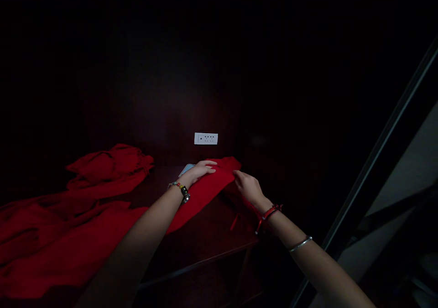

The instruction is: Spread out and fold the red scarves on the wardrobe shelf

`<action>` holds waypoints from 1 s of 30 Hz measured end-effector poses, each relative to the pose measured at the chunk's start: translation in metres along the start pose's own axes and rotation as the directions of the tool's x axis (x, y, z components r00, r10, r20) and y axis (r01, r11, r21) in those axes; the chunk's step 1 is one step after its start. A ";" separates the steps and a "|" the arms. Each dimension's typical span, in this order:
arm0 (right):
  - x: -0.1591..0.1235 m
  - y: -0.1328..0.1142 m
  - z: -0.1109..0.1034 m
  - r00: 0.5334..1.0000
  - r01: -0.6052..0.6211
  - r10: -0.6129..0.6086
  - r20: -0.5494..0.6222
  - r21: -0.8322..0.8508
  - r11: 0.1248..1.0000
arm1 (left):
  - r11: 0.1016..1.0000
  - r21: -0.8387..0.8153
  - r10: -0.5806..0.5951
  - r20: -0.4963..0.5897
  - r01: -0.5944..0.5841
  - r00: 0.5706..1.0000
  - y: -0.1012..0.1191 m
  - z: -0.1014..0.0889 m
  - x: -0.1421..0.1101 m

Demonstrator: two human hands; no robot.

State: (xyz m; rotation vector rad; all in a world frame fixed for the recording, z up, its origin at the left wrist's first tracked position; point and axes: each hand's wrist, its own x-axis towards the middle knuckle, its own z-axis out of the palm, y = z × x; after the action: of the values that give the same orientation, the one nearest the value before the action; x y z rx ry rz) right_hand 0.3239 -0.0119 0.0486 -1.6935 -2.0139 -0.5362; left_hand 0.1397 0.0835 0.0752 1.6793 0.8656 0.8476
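A long piece of red cloth [201, 194] lies over a dark wooden shelf, its far end bunched toward the back right. My left hand [200, 171] rests on top of the cloth with its fingers stretched out. At the cloth's right edge, my right hand [249, 187] has its fingertips pinched together on the fabric and lifts that edge slightly. Thin red strips hang below it. Partly hidden behind my left wrist is a flat, pale blue object [186, 168]; its kind is unclear.
Another heap of red cloth [112, 164] lies at the left, with more spread red fabric [58, 239] in front. A white socket panel [205, 138] is on the dark back wall. The shelf's front edge [205, 258] runs below my hands. A metal-edged frame [369, 162] slants along the right.
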 end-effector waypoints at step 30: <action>-0.011 0.037 0.010 0.998 0.024 -0.002 -0.060 0.372 0.928 | 0.930 0.367 -0.091 0.287 -0.022 0.954 -0.018 0.001 0.019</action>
State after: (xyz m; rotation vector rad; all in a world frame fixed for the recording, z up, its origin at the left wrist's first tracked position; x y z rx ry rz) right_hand 0.3610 -0.0089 0.0349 -1.4171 -1.9376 -0.1850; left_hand 0.1471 0.1032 0.0596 2.0475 0.8745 0.4004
